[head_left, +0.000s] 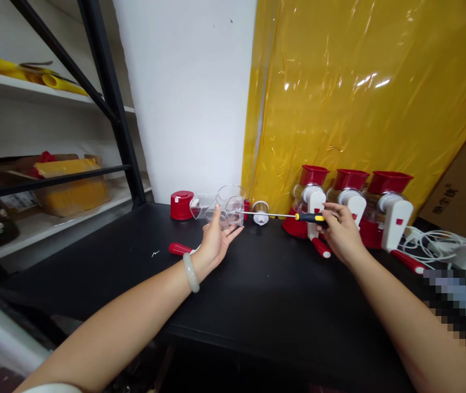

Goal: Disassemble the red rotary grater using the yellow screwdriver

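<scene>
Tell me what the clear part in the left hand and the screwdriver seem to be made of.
Clear part: probably hard, glossy plastic; it is see-through with bright edge highlights, though glass can't be ruled out.
Screwdriver: shaft likely smooth metal, being thin, straight and silvery; handle perhaps plastic or rubber, coloured black and yellow, its finish too small to judge.

Your light is moderate, with white glare on the yellow wrap [323,120] at upper right. Shadow darkens your bottom centre; coarse pixelation masks a lower-right patch.
</scene>
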`<act>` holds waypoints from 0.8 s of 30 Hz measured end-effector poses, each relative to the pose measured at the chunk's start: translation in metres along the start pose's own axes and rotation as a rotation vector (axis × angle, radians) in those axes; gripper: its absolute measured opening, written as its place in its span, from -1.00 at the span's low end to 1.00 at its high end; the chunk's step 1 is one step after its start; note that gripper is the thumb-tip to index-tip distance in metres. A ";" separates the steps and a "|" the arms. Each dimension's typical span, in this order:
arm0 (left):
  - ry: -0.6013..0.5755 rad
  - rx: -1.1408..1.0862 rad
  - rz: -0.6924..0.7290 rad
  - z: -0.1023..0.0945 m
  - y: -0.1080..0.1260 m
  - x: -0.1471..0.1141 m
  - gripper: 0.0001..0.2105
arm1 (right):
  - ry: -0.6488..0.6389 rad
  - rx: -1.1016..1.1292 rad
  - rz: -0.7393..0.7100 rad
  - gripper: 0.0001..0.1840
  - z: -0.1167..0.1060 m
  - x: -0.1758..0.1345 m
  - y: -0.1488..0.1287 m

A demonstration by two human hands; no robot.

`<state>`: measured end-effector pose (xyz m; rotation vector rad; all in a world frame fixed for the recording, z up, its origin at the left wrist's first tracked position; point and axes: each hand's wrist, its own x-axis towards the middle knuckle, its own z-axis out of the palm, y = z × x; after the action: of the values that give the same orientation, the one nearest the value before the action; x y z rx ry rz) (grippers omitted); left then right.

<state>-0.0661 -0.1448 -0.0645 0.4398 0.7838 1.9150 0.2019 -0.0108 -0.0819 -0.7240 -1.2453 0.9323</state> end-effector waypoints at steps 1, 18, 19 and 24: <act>0.001 0.000 -0.003 0.000 0.000 0.000 -0.60 | -0.008 0.027 0.005 -0.54 0.001 0.000 -0.001; -0.019 0.012 -0.009 0.000 -0.002 0.000 -0.58 | -0.014 0.220 0.004 -0.60 0.005 -0.005 -0.013; -0.021 0.013 -0.010 0.000 -0.002 0.000 -0.58 | -0.006 0.225 0.001 -0.60 0.005 -0.005 -0.014; -0.020 0.014 -0.024 -0.001 -0.002 0.000 -0.54 | -0.005 0.229 -0.035 -0.58 0.004 -0.005 -0.016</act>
<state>-0.0653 -0.1442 -0.0667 0.4560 0.7862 1.8810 0.2003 -0.0229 -0.0697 -0.5177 -1.1297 1.0285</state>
